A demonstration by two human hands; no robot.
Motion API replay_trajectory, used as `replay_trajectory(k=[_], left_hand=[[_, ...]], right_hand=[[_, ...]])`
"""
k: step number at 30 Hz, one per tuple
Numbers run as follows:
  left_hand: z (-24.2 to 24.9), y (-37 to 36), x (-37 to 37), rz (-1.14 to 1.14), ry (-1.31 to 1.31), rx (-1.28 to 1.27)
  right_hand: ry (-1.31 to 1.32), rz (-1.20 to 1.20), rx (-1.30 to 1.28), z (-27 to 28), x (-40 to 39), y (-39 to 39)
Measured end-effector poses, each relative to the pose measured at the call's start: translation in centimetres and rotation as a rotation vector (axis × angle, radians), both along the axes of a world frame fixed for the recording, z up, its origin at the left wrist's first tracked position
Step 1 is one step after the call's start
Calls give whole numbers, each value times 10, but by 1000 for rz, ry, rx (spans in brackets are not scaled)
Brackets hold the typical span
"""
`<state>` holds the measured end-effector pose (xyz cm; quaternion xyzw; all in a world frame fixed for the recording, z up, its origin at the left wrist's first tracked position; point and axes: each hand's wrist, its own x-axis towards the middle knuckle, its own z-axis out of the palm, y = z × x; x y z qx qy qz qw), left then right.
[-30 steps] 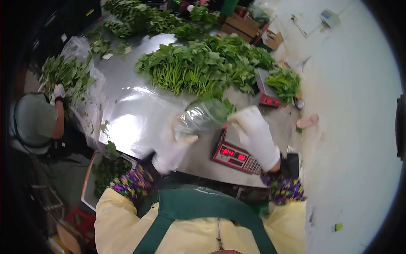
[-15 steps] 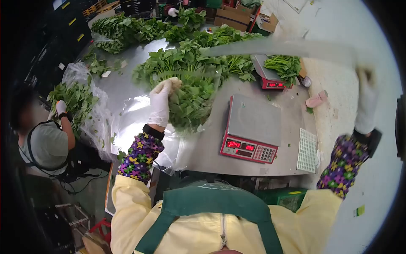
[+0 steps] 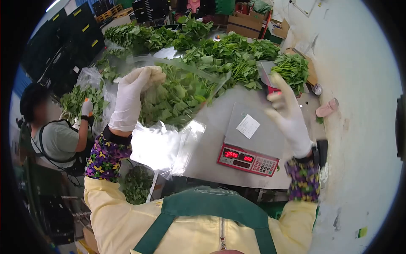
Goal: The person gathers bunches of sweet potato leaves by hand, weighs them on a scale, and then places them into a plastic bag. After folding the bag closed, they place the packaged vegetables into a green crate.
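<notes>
My left hand (image 3: 135, 95), in a white glove, is closed on the edge of a clear plastic bag (image 3: 213, 76). Leafy greens (image 3: 173, 99) lie in or behind that film, just right of the hand; where the film ends is hard to see. My right hand (image 3: 289, 116), gloved too and slightly blurred, hovers above the right side of a red-framed scale (image 3: 237, 158) with its fingers apart and nothing in them. On the scale's plate rests a small white paper label (image 3: 248, 126). Its red display is lit.
Greens are heaped along the table's far side. A second scale (image 3: 266, 70) carries a bunch of greens (image 3: 292, 70). At the right edge stands a pink bottle (image 3: 327, 108). A co-worker (image 3: 59, 135) handles greens at the left; another person (image 3: 194, 10) is at the back.
My right hand came in from far right toward the scale and no longer holds the blurred clear strip. My left hand shifted left with the bag. A white label now lies on the scale.
</notes>
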<state>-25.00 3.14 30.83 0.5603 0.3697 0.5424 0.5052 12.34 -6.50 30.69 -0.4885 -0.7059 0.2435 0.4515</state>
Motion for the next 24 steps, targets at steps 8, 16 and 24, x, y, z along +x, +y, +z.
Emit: replay_trajectory(k=[8,16,24], left_hand=[[19,-11,20,-113,-121,-33],[16,19,62,-32,15,120],[55,45,180,-384,239,330]], right_hand=[[320,512,-174,68,-28,51],[226,151,-50,79,-17,8],[404,-156,-128,-12,28,-67]])
